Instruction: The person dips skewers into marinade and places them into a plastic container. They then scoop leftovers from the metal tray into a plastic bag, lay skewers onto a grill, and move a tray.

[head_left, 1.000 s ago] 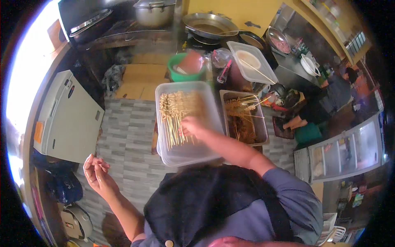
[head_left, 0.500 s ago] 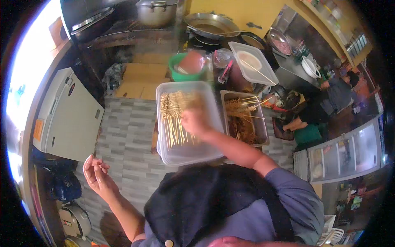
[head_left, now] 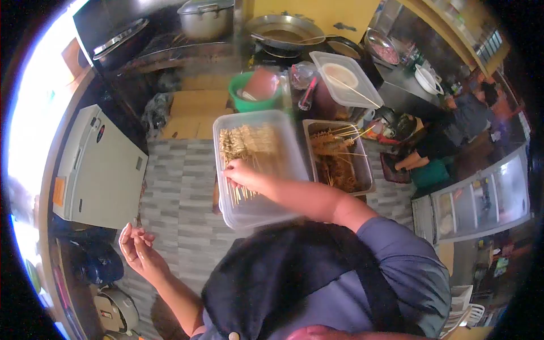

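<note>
A translucent plastic tub (head_left: pixel 289 144) sits in front of me, with rows of pale skewered food (head_left: pixel 248 139) on thin bamboo sticks along its left and middle. My right hand (head_left: pixel 242 174) reaches across into the tub, fingers closed around sticks at the left side, below the pale pieces; how many it grips is hidden. Off to the left, my left hand (head_left: pixel 136 249) is raised above the floor with fingers loosely bent and apart, holding nothing. Right of the tub stands a tray (head_left: pixel 369 170) with browner, coated-looking skewers (head_left: pixel 334 147).
Behind the tub are a green basin (head_left: pixel 249 103), a clear lid (head_left: pixel 362 93) with a stick on it, and a wide pan (head_left: pixel 283 31) on a stove. A white chest freezer (head_left: pixel 102 170) stands left. Another person (head_left: pixel 459 130) is at the far right.
My right hand has moved left and toward me, from the middle of the skewer rows to the sticks at the left. My left hand stays nearly in place.
</note>
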### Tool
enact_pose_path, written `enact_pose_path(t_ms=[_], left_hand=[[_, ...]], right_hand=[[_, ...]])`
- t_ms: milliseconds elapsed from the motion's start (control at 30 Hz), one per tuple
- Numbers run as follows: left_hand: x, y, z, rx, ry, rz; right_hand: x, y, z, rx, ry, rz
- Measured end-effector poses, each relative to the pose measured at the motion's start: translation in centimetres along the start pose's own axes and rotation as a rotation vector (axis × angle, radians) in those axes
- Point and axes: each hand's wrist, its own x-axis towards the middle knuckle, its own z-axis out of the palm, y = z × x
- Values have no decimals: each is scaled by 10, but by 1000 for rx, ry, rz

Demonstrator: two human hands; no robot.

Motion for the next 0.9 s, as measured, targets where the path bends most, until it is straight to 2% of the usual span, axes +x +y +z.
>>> enact_pose_path(t_ms=[67, 133, 267, 333, 400, 467, 600, 667, 700, 767, 833, 867, 900], left_hand=[[2, 2, 1, -19, 6, -9], [3, 3, 2, -30, -1, 9], [3, 1, 9, -35, -15, -10], [3, -5, 16, -44, 17, -33], [0, 0, 27, 0, -39, -19], [3, -4, 31, 15, -84, -16], [6, 0, 52, -22, -151, -8], [6, 3, 64, 47, -130, 9], [9, -4, 60, 34, -177, 17], [14, -10, 63, 30, -221, 3], [15, -13, 74, 65, -271, 18], [13, -11, 80, 73, -281, 16], [12, -10, 85, 89, -284, 34]], right_hand=[[-5, 5, -4, 48, 7, -34], [-21, 2, -12, 127, 38, -154], [-26, 15, -23, 63, 162, -143], [-10, 30, -32, 108, 59, -67], [-8, 31, -39, -52, -22, -34], [-6, 27, -43, -236, 4, -45], [-34, 18, -67, -208, 9, -160], [-56, 19, -89, -98, 78, -327], [-66, 17, -110, -141, 182, -451], [-83, 14, -168, -236, 367, -422], [-70, 52, -232, -432, 641, -386], [-65, 85, -273, -563, 688, -336], [-82, 87, -289, -747, 713, -180]])
